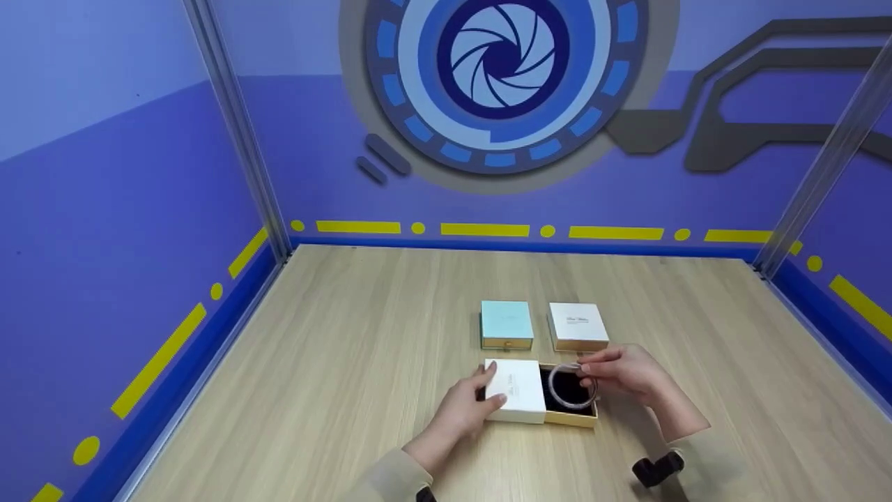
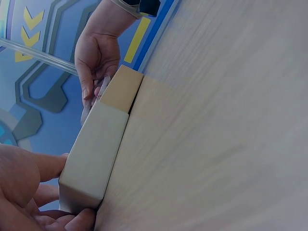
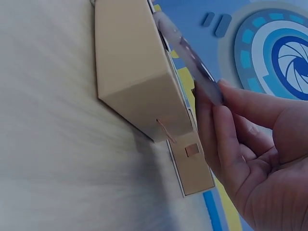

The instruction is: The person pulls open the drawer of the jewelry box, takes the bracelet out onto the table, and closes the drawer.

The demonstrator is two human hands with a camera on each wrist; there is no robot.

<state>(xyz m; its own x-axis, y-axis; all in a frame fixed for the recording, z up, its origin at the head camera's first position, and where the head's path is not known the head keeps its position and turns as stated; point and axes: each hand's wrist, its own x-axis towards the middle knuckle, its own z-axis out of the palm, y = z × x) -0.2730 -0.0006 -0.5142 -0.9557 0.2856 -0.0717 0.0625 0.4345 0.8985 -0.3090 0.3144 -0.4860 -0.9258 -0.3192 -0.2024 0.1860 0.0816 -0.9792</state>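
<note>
A white drawer box [image 1: 519,392] lies on the table with its gold drawer [image 1: 573,420] slid out to the right, black lining inside. My left hand [image 1: 460,408] grips the white sleeve at its left end, thumb and fingers on its top and side; in the left wrist view the fingers [image 2: 45,166] wrap that end. With thumb and fingertips, my right hand [image 1: 627,373] pinches a translucent bangle [image 1: 552,390] at its right side. The bangle is tilted over the drawer's black interior. In the right wrist view the bangle [image 3: 192,62] appears edge-on above the drawer wall.
Behind the drawer box sit a mint-green box [image 1: 506,321] with a gold front and a closed white box [image 1: 578,323] to its right. Wooden tabletop [image 1: 348,348] surrounds them, bounded by blue panel walls [image 1: 139,279] and metal posts.
</note>
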